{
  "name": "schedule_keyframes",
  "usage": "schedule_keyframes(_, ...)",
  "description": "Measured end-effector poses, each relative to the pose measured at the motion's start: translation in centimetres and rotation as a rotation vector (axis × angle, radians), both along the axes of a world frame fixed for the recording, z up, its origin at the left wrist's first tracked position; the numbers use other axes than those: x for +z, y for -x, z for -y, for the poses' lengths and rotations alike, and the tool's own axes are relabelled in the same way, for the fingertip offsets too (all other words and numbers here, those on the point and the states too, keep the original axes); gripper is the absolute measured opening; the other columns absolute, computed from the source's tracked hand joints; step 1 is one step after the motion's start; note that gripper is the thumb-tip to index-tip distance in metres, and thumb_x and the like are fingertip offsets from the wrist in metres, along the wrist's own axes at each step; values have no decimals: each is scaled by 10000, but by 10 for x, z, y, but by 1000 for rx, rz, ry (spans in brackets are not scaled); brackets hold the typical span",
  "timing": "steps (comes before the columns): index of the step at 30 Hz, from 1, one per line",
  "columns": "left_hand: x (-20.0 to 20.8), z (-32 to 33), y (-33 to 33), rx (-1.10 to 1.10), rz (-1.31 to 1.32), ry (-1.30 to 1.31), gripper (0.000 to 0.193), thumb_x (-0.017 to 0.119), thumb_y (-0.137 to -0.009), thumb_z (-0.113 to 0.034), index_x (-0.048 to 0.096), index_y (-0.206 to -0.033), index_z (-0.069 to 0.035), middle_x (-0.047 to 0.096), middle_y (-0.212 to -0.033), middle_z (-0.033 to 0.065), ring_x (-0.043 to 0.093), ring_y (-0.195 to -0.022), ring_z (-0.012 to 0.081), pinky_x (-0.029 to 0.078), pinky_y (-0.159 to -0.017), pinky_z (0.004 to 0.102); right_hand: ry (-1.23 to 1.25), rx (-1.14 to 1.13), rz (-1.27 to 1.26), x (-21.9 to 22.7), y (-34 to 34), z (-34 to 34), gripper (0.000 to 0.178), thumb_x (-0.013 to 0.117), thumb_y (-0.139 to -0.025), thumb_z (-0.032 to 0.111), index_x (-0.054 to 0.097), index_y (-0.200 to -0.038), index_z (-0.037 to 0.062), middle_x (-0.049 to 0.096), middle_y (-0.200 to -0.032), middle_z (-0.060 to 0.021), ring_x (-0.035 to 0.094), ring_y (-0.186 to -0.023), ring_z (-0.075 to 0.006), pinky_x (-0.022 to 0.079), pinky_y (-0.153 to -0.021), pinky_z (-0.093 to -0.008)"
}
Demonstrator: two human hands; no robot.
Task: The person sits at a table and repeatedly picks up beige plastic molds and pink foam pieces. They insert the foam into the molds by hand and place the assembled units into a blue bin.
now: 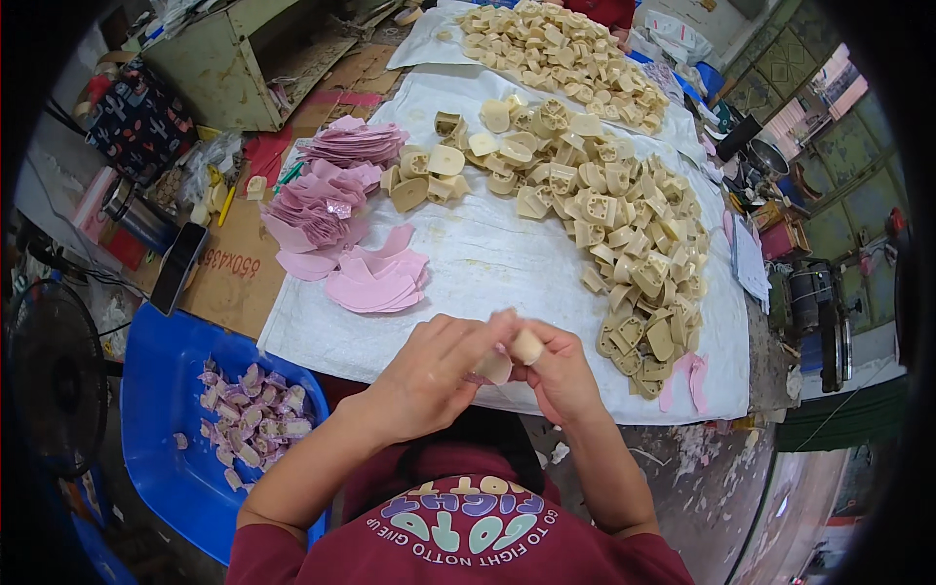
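Both hands meet at the near edge of the white-covered table [487,263]. My left hand [421,375] and my right hand [564,378] have their fingers closed on a small cream shoe heel [527,347]. Part of that piece is hidden by the fingers, and whether a pink strip lies against it is hard to make out. Right of the hands spreads a heap of bare beige shoe heels [634,229]. Thin pink cut pieces [378,278] lie ahead on the left, with bundled pink stacks [327,195] behind them.
A blue tub [146,419] at lower left holds several pink-purple covered heels [255,414]. Another beige heap [565,58] lies at the far end, with a person's dark red sleeve [603,10] behind it. A phone [179,268] and metal flask [139,216] stand left; two pink strips [686,381] lie right.
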State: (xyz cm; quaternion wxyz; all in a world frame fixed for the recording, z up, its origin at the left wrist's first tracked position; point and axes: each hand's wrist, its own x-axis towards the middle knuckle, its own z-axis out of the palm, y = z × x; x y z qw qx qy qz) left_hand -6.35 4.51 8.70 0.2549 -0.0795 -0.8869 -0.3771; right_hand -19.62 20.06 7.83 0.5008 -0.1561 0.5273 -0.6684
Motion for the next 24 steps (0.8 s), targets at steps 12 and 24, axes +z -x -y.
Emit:
schedule_keyframes(12, 13, 6, -7, 93, 132, 19, 496, 764, -629, -92, 575, -1082, -21, 558, -863, 114, 573, -800, 297, 459, -702, 386, 60, -5, -307, -1, -5, -1, 195, 601, -931, 107, 692, -1051, -17, 696, -948, -47, 617, -843, -88, 496, -761, -246)
schedule_keyframes(24, -5, -26, 13, 386, 30, -8, 423, 806, -659, -166, 547, -968, -37, 597, -656, 73, 584, -501, 201, 460, -470, 313, 79, -204, -582, 5, -16, 7, 200, 580, -945, 106, 687, -1071, -7, 699, -948, -48, 631, -843, -107, 499, -774, -254)
